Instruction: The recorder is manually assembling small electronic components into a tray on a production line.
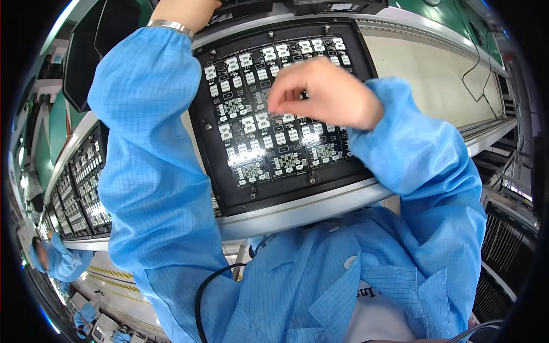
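A: Scanning from 9 o'clock: more black trays sit on the conveyor line, running off toward 8 o'clock. Another person in blue works down there.

B: Left hand?

A: Left hand is up at 11 o'clock, past the far edge of the main black tray, a metal bracelet on the wrist. Only the wrist and heel of the hand show, so I cannot tell whether its grip is spread or closed.

B: And the tray itself?

A: Dead centre, on the grey conveyor rail, tilted a bit. It carries rows of small white components and a few green circuit boards.

B: Right hand?

A: Right hand hovers over the tray at about 1 o'clock from centre. Fingertips are pressed together in a pinch grip, pointing toward 9 o'clock; anything held is too small to make out.

B: Further right?

A: Bare pale conveyor belt at 2 o'clock, with a black cable across it.
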{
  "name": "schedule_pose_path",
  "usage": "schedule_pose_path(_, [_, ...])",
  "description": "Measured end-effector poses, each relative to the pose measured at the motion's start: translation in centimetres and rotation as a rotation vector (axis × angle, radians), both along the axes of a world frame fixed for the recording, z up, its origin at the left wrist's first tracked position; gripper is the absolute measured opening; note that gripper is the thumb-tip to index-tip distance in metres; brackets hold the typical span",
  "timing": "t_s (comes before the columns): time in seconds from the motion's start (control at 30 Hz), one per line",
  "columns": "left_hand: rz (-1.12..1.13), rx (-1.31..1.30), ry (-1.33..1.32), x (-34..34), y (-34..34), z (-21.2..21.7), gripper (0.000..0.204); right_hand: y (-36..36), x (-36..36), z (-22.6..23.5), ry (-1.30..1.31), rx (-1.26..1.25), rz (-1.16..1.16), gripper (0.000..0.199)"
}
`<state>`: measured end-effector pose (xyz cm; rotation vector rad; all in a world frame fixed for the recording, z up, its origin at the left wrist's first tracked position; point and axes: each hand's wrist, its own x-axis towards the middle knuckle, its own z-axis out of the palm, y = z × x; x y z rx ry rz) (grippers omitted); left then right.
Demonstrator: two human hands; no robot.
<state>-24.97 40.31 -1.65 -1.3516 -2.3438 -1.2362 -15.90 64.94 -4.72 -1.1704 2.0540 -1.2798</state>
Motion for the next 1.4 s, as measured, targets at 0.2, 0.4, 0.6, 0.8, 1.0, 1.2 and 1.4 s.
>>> schedule_pose_path(0.2, [0.725, -0.71, 0.273, 1.8, 3.4, 1.7, 0.008, -0.4, 1.3, -2.3, 0.104, 0.003, 0.022, 0.009])
schedule_pose_path(0.4, [0.836, -0.39, -0.044, 1.7, 2.7, 2.1, 0.008, -1.4, 1.6, -1.4, 0.181, 0.087, 0.063, 0.014])
schedule_pose_path(0.6, [0.652, 0.118, -0.375, 3.8, 3.8, 2.6, 0.009, -1.9, 1.4, -1.8, 0.222, 0.209, 0.061, 0.015])
schedule_pose_path(0.8, [0.537, 0.314, -0.679, 8.1, 1.7, 0.2, 0.02, -2.4, 2.6, -1.7, 0.506, 0.182, 0.076, 0.018])
schedule_pose_path(1.0, [0.552, 0.382, -0.934, 13.7, 0.9, -0.8, 0.02, -0.9, -2.8, 2.9, 0.139, -0.126, -0.315, 0.016])
schedule_pose_path(1.2, [0.474, 0.251, -0.881, 16.2, 4.3, -2.6, 0.017, 5.0, -12.4, 5.2, 0.407, -0.097, -0.746, 0.012])
schedule_pose_path(1.4, [0.556, -0.118, -0.449, 18.0, 3.4, -3.8, 0.019, 2.3, -16.1, 0.2, 0.531, 0.263, -0.495, 0.027])
